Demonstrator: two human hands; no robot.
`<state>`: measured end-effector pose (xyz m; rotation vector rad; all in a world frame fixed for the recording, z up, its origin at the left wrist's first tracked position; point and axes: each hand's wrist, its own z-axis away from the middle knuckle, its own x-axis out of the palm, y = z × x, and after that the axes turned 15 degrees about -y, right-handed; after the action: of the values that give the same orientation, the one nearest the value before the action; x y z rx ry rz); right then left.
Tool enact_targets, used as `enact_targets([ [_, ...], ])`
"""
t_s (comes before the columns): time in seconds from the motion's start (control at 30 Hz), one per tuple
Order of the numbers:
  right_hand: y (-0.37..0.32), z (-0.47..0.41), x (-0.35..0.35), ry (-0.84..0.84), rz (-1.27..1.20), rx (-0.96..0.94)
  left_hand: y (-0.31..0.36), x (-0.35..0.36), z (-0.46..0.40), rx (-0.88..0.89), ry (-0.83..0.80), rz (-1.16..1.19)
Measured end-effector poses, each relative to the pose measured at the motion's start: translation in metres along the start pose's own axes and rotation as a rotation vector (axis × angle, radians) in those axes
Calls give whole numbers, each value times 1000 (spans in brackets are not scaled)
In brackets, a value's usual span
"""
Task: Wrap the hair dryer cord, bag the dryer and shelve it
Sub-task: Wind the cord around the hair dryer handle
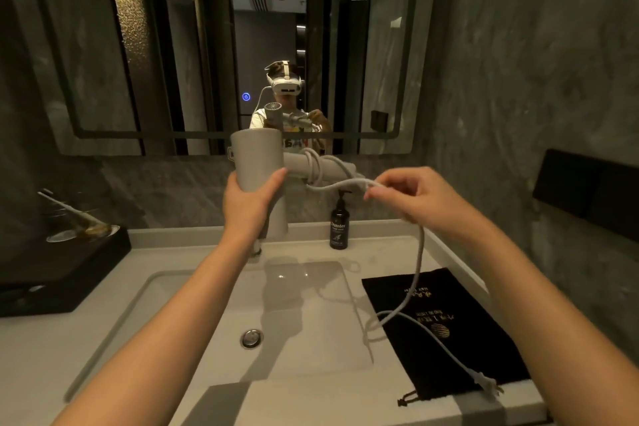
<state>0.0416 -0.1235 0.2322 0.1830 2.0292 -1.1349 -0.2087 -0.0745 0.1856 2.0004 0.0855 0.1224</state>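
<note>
My left hand (250, 204) grips the barrel of a white hair dryer (257, 157) held up over the sink, its handle pointing right. The white cord (420, 252) is looped a few times round the handle. My right hand (415, 197) pinches the cord just right of the handle. From there the cord hangs down, curls over a black drawstring bag (460, 349) lying flat on the counter, and ends in a plug (489, 386) near the front edge.
A white sink (193, 290) with a metal drain (251, 338) lies below. A dark soap pump bottle (338, 223) stands behind it. A black tray (52, 273) with glassware sits at left. A mirror (138, 45) fills the wall ahead; black wall panels (587, 187) are at right.
</note>
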Motion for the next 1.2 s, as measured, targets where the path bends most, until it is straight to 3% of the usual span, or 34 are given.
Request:
enact_targets([
  [0.17, -13, -5, -29, 147, 110, -60, -5, -3, 6, -1, -144, -163],
  [0.3, -17, -16, -42, 251, 146, -91, 5, 1, 17, -19, -407, -228],
  [0.4, -13, -23, -46, 295, 88, -105, 13, 5, 25, -36, -602, -183],
  [0.53, -1, -27, -35, 313, -64, -39, 21, 15, 29, -36, -689, -44],
  [0.6, 8, -27, -26, 185, -169, 6, 23, 21, 28, -32, -667, 89],
  [0.67, 13, -24, -13, -35, -437, -100, 24, 26, 26, -24, -611, 200],
  [0.73, 22, -26, -1, 6, -555, -72, 24, 32, 23, -13, -545, 268],
  [0.83, 32, -19, 14, 124, -241, 168, 20, 39, 17, -18, -391, 314],
  [1.03, 25, -7, 20, -65, -36, 144, 5, 45, 3, -27, -105, 222],
  [1.2, 2, 1, -2, -78, 209, 124, -6, 36, -10, 64, 5, -160],
])
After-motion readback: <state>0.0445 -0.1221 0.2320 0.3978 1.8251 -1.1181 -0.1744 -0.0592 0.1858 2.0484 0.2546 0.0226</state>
